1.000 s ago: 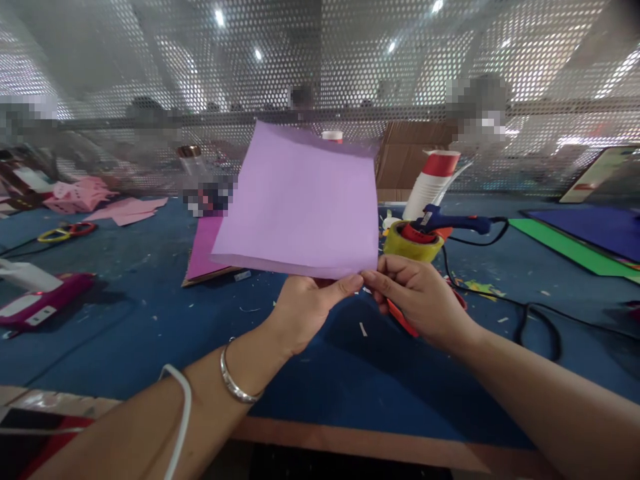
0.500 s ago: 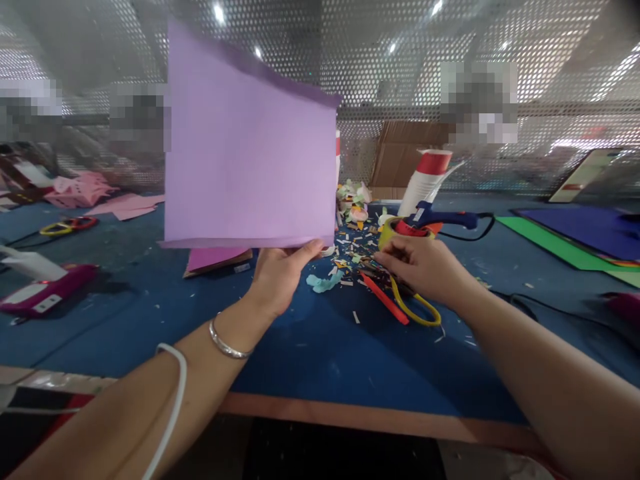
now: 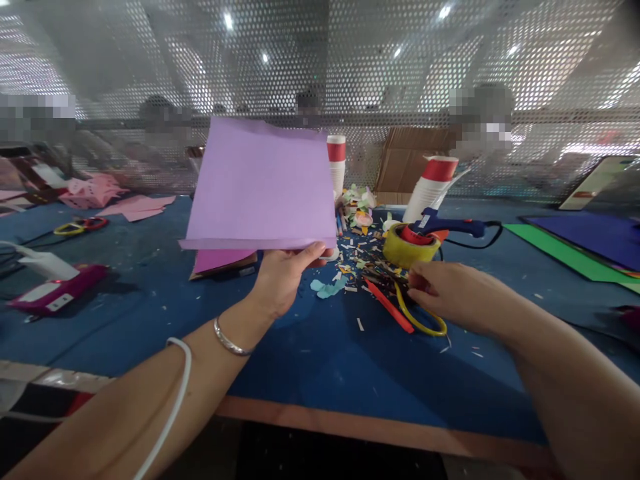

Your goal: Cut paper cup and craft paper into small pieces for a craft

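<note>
My left hand [image 3: 283, 277] grips a purple sheet of paper [image 3: 265, 183] by its lower right edge, thumb in front. The sheet is raised above the table and tilted, with a fold along the bottom. My right hand [image 3: 450, 293] has its fingers curled, just over the yellow-handled scissors [image 3: 425, 327]. What those fingers hold, if anything, is hidden. An orange-red pen-like stick [image 3: 390, 307] lies left of the scissors. Behind the right hand, a blue glue gun [image 3: 450, 223] rests on a roll of yellow tape [image 3: 410, 250].
Paper scraps [image 3: 367, 253] litter the blue table [image 3: 320, 360]. Stacked paper cups [image 3: 433, 187] lean at the back. Coloured sheets [image 3: 585, 240] lie at right. A magenta power strip [image 3: 65, 290] and pink paper [image 3: 143, 207] are at left; pink sheets [image 3: 220, 260] lie beneath the raised paper.
The purple sheet's top edge has come down and tipped away from me, showing a cup stack behind it. My right hand has shifted right and slightly nearer, uncovering the tape roll.
</note>
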The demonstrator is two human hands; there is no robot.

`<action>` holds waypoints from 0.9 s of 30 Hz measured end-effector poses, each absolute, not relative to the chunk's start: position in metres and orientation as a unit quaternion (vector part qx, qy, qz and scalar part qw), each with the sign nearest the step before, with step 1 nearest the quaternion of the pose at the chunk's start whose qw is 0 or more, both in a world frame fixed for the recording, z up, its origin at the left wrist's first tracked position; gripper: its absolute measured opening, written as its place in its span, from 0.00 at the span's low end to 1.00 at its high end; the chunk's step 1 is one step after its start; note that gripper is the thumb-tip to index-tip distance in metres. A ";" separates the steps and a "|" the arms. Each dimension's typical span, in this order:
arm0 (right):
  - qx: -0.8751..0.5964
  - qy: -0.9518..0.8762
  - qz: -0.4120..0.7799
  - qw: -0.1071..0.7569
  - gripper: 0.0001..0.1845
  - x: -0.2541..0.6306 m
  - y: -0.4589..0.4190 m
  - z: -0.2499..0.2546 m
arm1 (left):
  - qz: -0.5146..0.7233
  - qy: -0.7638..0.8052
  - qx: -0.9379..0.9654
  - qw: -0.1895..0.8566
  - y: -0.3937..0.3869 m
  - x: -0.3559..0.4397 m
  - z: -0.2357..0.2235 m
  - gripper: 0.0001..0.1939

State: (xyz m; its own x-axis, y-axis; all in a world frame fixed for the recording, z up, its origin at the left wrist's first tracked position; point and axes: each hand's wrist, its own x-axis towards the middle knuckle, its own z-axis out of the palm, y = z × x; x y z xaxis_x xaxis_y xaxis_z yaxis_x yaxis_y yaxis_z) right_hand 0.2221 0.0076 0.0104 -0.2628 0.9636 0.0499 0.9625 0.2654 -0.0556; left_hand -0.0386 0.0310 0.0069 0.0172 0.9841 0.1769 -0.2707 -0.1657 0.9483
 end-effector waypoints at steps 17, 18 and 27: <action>-0.587 -0.779 0.108 0.192 0.14 0.213 0.007 0.015 | 0.585 0.378 0.436 0.570 0.030 -0.039 0.013 0.07; -0.572 -0.778 0.132 0.224 0.15 0.211 0.007 0.016 | 0.584 0.378 0.438 0.570 0.030 -0.039 0.013 0.07; -0.533 -0.797 0.053 0.278 0.21 0.199 0.001 0.018 | 0.569 0.392 0.458 0.559 0.033 -0.042 0.010 0.08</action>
